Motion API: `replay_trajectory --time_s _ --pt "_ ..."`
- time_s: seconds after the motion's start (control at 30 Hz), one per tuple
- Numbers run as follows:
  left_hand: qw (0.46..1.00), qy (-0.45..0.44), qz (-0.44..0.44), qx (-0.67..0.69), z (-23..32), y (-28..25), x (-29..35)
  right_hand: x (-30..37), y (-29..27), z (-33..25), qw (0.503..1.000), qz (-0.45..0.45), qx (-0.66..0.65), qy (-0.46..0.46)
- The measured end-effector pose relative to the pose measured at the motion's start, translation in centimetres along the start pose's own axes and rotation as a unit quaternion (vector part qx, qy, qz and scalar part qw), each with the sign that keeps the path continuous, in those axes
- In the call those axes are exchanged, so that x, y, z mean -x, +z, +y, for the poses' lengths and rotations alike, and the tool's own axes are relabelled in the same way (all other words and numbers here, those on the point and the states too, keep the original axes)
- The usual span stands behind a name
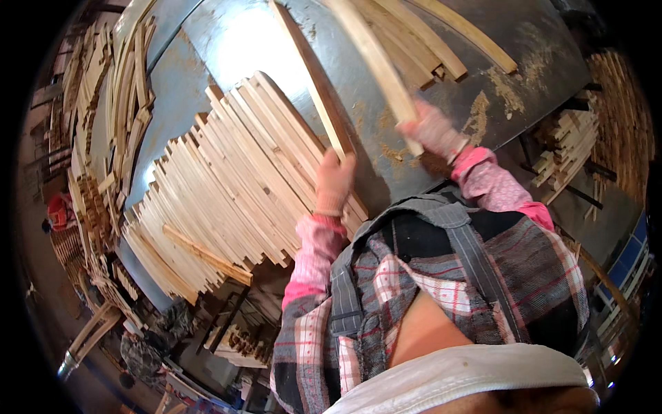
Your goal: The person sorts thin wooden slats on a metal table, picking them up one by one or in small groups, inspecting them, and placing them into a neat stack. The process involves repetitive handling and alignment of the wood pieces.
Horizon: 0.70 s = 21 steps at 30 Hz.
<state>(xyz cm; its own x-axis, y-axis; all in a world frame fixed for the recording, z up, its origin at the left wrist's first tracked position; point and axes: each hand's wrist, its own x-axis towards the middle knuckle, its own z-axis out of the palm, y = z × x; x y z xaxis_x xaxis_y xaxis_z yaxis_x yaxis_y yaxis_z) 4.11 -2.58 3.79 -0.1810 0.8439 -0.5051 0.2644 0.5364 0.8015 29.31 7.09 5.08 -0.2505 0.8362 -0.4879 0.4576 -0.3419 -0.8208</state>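
The grey metal desk [452,93] carries sawdust [507,93] at 2 o'clock and a tight row of wooden strips [241,165] towards 10 o'clock; timber stacks [103,76] crowd the room beyond. At 12 o'clock lies a slender pale slat [314,79], shaded along one side, the left hand [334,181] with fingers clamped on its near end. The right hand [436,131] seems to have fingers clamped on a blurred yellowish slat [376,58] at 1 o'clock.

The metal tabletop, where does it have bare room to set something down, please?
The tabletop is bare beyond the row of strips, left of the strip in the left hand, and, bar some sawdust, between that strip and the piece in the right hand. It is crowded under the row and at the curved pieces, upper right.
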Motion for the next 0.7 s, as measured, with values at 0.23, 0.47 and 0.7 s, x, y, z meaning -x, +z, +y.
replay_trajectory --time_s 0.23,0.47,0.7 --pt "0.953 -0.083 -0.165 -0.241 1.0 0.5 6.7 2.0 9.6 7.7 0.948 -0.167 0.222 -0.152" --pt "0.879 0.253 0.137 -0.381 2.2 1.1 -1.4 -1.1 3.9 -0.3 0.893 -0.252 0.365 -0.078" --pt "0.874 0.202 0.176 -0.405 -0.7 2.0 -3.2 -11.0 -13.4 0.4 0.884 0.167 0.437 0.016"
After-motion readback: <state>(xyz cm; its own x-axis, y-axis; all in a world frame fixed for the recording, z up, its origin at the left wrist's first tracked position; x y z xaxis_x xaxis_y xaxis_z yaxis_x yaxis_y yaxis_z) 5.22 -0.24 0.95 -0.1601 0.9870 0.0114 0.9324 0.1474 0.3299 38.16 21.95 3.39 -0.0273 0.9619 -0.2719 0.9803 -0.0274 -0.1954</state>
